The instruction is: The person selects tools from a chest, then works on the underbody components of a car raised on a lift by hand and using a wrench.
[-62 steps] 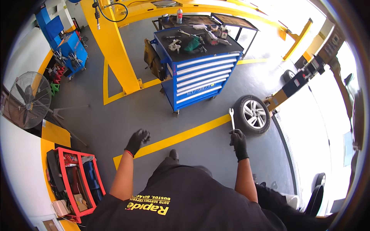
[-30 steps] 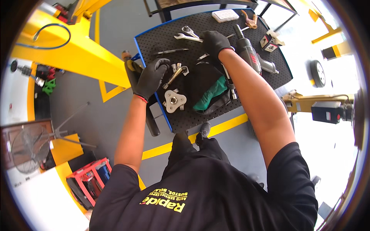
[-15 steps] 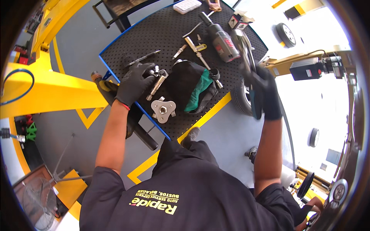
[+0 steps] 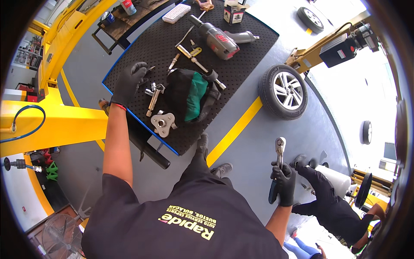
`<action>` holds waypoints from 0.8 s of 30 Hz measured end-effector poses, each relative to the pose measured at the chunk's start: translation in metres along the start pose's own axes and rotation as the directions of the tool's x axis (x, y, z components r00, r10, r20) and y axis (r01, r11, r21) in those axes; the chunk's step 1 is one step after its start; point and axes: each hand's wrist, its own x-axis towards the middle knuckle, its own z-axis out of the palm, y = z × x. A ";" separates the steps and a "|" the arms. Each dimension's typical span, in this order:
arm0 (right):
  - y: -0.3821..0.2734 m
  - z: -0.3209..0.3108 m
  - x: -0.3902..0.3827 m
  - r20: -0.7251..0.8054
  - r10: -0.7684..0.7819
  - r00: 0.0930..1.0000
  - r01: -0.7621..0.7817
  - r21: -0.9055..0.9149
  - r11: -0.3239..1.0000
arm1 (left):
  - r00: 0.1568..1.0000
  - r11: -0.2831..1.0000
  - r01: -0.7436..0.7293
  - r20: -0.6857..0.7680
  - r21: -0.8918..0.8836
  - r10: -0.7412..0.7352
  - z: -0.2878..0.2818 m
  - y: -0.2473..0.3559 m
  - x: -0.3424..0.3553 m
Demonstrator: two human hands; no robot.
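My left hand (image 4: 130, 83), black-gloved, is over the left part of the blue-edged perforated tool cart top (image 4: 256, 34), fingers curled near a thin tool's tip (image 4: 151, 68); what they hold is hidden. My right hand (image 4: 283, 183) is off the cart at lower right, closed round a silver ratchet (image 4: 280, 144) with a dark handle. On the cart are a three-legged puller (image 4: 162, 123), small sockets (image 4: 151, 88), a jointed bar (image 4: 154, 100), a black-and-green cloth bundle (image 4: 195, 96), a long extension bar (image 4: 199, 64) and a grey impact wrench (image 4: 217, 41).
A yellow lift post (image 4: 56, 125) stands left, a hose coupler (image 4: 19, 164) beside it. A loose wheel (image 4: 283, 92) and lift arm (image 4: 336, 54) are right. A co-worker in dark clothes (image 4: 332, 207) and another person's blue-clad legs (image 4: 302, 248) are lower right. A fan (image 4: 60, 237) is lower left.
My right hand has swung down from the cart to beside my body, carrying the ratchet. My left hand has shifted from the sockets toward the cart's left side. The view has shifted.
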 end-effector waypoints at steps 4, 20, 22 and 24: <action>0.008 -0.014 -0.007 0.098 -0.076 0.992 0.077 -0.006 0.997 | 0.997 0.948 -0.011 -0.071 -0.318 -0.012 0.006 0.015 -0.008; -0.017 0.034 0.013 0.083 -0.185 0.979 0.178 0.078 0.981 | 0.920 0.994 0.064 0.392 -0.084 -0.026 -0.014 -0.021 -0.088; -0.010 0.045 0.011 0.049 -0.179 0.983 0.172 0.113 0.979 | 0.966 0.958 0.095 0.258 -0.271 -0.023 -0.018 -0.023 -0.074; -0.007 0.057 0.011 0.013 -0.170 0.985 0.166 0.152 0.974 | 0.970 0.939 0.127 0.236 -0.318 -0.052 -0.023 -0.016 -0.057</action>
